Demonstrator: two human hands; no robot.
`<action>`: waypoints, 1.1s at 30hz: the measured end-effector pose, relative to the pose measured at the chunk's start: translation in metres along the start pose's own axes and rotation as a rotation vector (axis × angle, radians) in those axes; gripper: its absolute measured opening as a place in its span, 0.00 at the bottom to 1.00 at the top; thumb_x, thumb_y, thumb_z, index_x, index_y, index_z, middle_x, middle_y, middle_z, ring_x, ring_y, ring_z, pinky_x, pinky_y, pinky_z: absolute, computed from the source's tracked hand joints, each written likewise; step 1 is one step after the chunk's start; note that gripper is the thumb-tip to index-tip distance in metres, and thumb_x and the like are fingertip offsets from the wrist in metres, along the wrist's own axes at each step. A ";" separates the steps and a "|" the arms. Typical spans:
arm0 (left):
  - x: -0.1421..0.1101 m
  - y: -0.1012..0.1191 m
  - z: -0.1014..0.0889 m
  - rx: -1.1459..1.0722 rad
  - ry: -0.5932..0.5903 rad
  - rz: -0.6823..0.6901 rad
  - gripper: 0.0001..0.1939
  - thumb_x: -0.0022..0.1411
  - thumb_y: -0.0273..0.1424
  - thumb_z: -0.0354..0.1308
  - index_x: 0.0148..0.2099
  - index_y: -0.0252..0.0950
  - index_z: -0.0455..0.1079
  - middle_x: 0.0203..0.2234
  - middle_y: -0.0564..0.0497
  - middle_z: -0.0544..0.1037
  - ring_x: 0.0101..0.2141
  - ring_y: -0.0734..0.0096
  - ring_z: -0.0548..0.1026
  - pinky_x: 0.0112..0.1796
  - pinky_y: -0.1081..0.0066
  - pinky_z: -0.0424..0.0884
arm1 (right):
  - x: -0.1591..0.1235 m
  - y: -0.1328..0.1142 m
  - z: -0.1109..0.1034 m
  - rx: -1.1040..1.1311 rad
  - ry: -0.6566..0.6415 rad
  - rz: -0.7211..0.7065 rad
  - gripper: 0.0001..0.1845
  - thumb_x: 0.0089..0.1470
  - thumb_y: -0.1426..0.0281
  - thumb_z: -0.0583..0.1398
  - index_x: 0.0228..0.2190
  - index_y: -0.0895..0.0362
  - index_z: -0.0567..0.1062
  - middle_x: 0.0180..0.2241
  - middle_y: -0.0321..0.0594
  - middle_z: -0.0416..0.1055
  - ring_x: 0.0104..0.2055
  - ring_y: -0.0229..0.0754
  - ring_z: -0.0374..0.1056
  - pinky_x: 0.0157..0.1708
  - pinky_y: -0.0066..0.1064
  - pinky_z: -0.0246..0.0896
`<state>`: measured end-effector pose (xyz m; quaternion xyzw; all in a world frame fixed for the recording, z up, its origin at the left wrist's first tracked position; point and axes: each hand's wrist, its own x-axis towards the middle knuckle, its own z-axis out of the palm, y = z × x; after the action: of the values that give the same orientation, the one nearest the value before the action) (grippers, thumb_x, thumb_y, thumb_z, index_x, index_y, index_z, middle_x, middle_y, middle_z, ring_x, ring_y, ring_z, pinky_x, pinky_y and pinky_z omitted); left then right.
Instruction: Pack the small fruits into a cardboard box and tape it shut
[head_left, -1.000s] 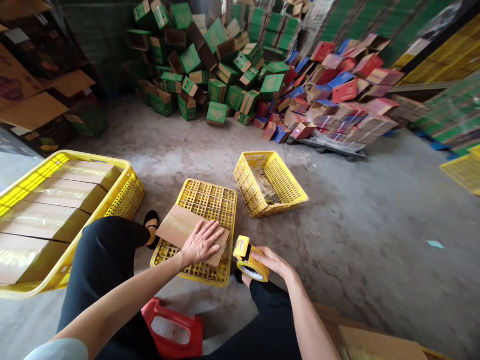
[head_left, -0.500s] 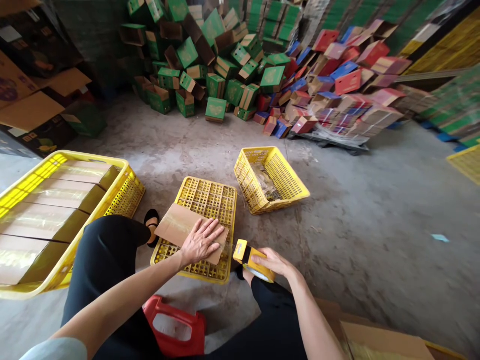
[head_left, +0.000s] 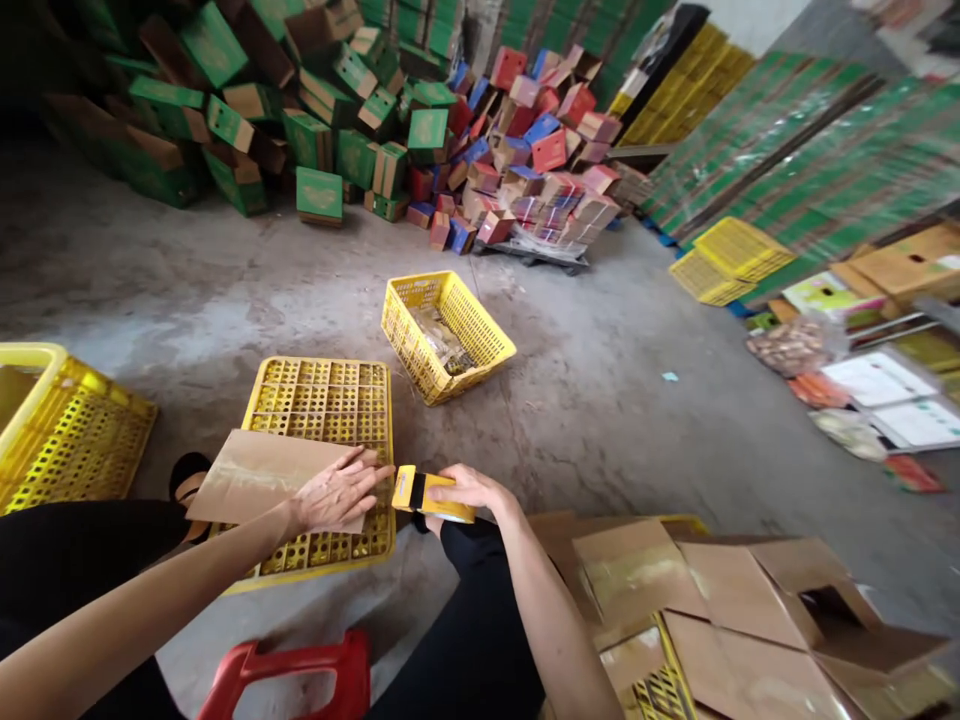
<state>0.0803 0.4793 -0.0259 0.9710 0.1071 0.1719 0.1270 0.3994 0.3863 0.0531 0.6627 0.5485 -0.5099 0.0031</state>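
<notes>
A flat piece of brown cardboard (head_left: 259,475) lies across an upturned yellow plastic crate (head_left: 319,400) between my feet. My left hand (head_left: 334,492) is at the right end of the cardboard, its fingers stretched out and holding nothing. Its fingertips come close to the front of a yellow tape dispenser (head_left: 431,497) with a black band. My right hand (head_left: 469,488) grips the dispenser from above and behind, just past the crate's right edge. The underside of my left palm is hidden.
Beyond the crate stands an open yellow basket (head_left: 480,345) with scraps inside. Another yellow crate (head_left: 82,435) is at left. Flattened cardboard boxes (head_left: 739,595) lie at lower right. A red stool (head_left: 292,660) sits near my legs. Heaps of green cartons (head_left: 319,195) and red-blue cartons (head_left: 547,150) fill the back.
My view has swung to the right, bringing the cardboard boxes at lower right into sight. My left hand now has its fingers pointing at the dispenser, which remains in my right hand.
</notes>
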 end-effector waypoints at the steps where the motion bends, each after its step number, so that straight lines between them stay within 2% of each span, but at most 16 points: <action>1: 0.000 0.000 0.000 -0.005 0.002 -0.001 0.30 0.78 0.37 0.46 0.77 0.41 0.51 0.62 0.46 0.75 0.65 0.61 0.67 0.71 0.55 0.51 | -0.001 0.001 0.001 0.004 -0.001 0.000 0.30 0.51 0.39 0.65 0.31 0.55 0.77 0.26 0.34 0.72 0.30 0.39 0.66 0.27 0.27 0.53; 6: 0.001 -0.002 -0.004 -0.038 -0.042 -0.014 0.28 0.78 0.35 0.45 0.76 0.38 0.53 0.62 0.45 0.74 0.66 0.62 0.67 0.72 0.54 0.47 | 0.003 0.002 0.001 0.005 -0.009 -0.008 0.30 0.51 0.40 0.66 0.30 0.55 0.76 0.26 0.33 0.72 0.29 0.38 0.65 0.26 0.27 0.52; 12: 0.009 -0.004 -0.018 -0.089 -0.120 -0.050 0.25 0.78 0.33 0.43 0.73 0.40 0.58 0.62 0.45 0.74 0.67 0.65 0.66 0.73 0.57 0.45 | 0.019 -0.002 -0.002 -0.045 -0.025 -0.031 0.31 0.52 0.39 0.63 0.31 0.57 0.77 0.29 0.40 0.76 0.30 0.41 0.67 0.27 0.29 0.53; 16: 0.012 -0.007 -0.020 -0.103 -0.090 -0.035 0.22 0.77 0.32 0.47 0.68 0.43 0.64 0.61 0.47 0.75 0.67 0.68 0.66 0.74 0.58 0.41 | 0.032 -0.002 -0.003 -0.075 -0.024 -0.025 0.33 0.51 0.38 0.62 0.30 0.57 0.78 0.29 0.40 0.77 0.30 0.43 0.68 0.27 0.30 0.54; 20: 0.012 -0.009 -0.018 -0.050 -0.054 0.041 0.14 0.76 0.32 0.52 0.59 0.43 0.71 0.57 0.49 0.77 0.67 0.68 0.65 0.74 0.57 0.39 | 0.040 -0.004 -0.003 -0.099 -0.042 0.012 0.33 0.51 0.39 0.62 0.33 0.58 0.79 0.31 0.41 0.79 0.31 0.43 0.70 0.27 0.28 0.55; 22: 0.011 -0.010 -0.018 -0.024 -0.041 0.060 0.10 0.76 0.34 0.53 0.54 0.43 0.73 0.57 0.48 0.76 0.67 0.67 0.64 0.73 0.56 0.41 | 0.044 -0.006 -0.002 -0.107 -0.048 0.025 0.32 0.52 0.39 0.62 0.33 0.58 0.79 0.31 0.41 0.79 0.32 0.42 0.70 0.27 0.28 0.55; 25: 0.012 -0.010 -0.019 0.003 -0.024 0.043 0.11 0.77 0.37 0.52 0.50 0.42 0.74 0.58 0.46 0.74 0.66 0.65 0.65 0.72 0.55 0.46 | 0.051 -0.008 -0.001 -0.127 -0.060 0.041 0.32 0.52 0.40 0.62 0.32 0.58 0.79 0.31 0.41 0.79 0.32 0.42 0.71 0.26 0.27 0.55; 30: 0.014 -0.007 -0.017 0.002 -0.037 0.005 0.12 0.77 0.38 0.52 0.50 0.42 0.76 0.59 0.45 0.74 0.61 0.63 0.71 0.71 0.55 0.51 | 0.061 -0.012 -0.002 -0.148 -0.105 0.044 0.33 0.53 0.40 0.61 0.35 0.59 0.80 0.32 0.43 0.80 0.32 0.44 0.72 0.26 0.28 0.56; 33: 0.003 -0.012 -0.023 -0.047 0.008 -0.045 0.16 0.77 0.38 0.51 0.60 0.43 0.73 0.62 0.45 0.72 0.63 0.61 0.69 0.71 0.56 0.53 | 0.063 -0.016 -0.003 -0.155 -0.120 0.039 0.31 0.56 0.42 0.60 0.37 0.58 0.80 0.33 0.42 0.81 0.33 0.44 0.73 0.27 0.28 0.57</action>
<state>0.0725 0.4967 -0.0073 0.9643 0.1254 0.1756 0.1533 0.3825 0.4401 0.0207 0.6392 0.5721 -0.5047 0.0970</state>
